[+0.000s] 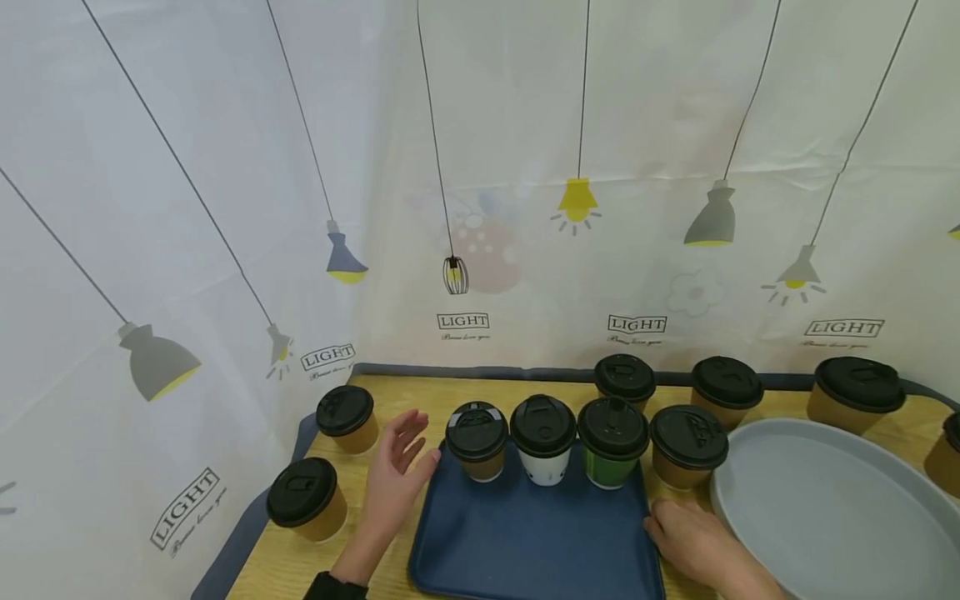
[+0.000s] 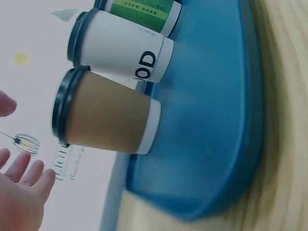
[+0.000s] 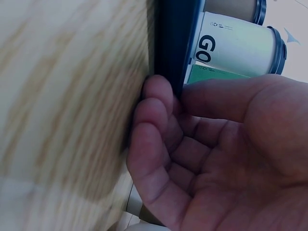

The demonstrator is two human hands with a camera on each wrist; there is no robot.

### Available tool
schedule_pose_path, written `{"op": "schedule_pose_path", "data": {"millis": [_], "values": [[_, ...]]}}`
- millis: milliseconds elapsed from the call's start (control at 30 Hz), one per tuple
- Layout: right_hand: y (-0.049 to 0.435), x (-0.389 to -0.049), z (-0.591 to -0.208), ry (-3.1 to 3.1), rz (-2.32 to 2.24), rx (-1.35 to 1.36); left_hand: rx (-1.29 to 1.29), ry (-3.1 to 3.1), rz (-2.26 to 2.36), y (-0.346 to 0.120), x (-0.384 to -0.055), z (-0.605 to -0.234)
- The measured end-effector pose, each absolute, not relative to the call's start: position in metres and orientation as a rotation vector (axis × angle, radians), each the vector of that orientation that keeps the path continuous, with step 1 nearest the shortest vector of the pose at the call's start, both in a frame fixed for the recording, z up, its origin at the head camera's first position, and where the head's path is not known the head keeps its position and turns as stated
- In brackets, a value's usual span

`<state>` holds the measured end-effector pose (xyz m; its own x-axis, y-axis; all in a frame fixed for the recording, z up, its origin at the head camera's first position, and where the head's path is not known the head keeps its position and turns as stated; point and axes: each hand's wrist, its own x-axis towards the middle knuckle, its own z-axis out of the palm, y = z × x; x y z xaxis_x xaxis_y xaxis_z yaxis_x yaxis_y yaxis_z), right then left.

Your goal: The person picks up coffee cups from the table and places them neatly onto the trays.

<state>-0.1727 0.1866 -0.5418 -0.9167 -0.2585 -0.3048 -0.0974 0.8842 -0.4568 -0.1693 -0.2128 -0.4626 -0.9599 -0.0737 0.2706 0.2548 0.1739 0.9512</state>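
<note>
A dark blue tray point(image 1: 536, 542) lies on the wooden table, with three lidded paper cups in a row along its far side. From left to right stand a brown cup point(image 2: 108, 113), a white cup point(image 1: 543, 468) and a green cup point(image 1: 611, 470), all upright under black lids. My right hand point(image 1: 690, 542) pinches the tray's right edge, thumb on the rim and fingers curled at its side. Beside the tray's far left corner, my left hand point(image 1: 393, 475) is held with fingers spread, left of the brown cup and holding nothing.
Two brown cups, the nearer one point(image 1: 307, 504) and a farther one point(image 1: 348, 421), stand at the left. Several more, including one brown cup point(image 1: 686, 450) by the tray, line the back right. A round grey tray point(image 1: 832, 508) lies right. A printed curtain point(image 1: 525, 275) hangs behind.
</note>
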Motion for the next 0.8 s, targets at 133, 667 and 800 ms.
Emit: {"op": "schedule_pose_path", "data": {"millis": [133,667,800], "values": [[0.189,-0.175,-0.549,2.682,-0.627,-0.251,-0.212,-2.119,-1.671,-0.221,-0.158,-0.453],[0.181,-0.171,-0.534,2.665,-0.612,-0.245,-0.092,-1.957,-0.910,-0.284,-0.146,-0.424],[0.181,-0.170,-0.532,2.669,-0.620,-0.262,0.033,-1.955,-0.823,-0.295,-0.138,-0.429]]}}
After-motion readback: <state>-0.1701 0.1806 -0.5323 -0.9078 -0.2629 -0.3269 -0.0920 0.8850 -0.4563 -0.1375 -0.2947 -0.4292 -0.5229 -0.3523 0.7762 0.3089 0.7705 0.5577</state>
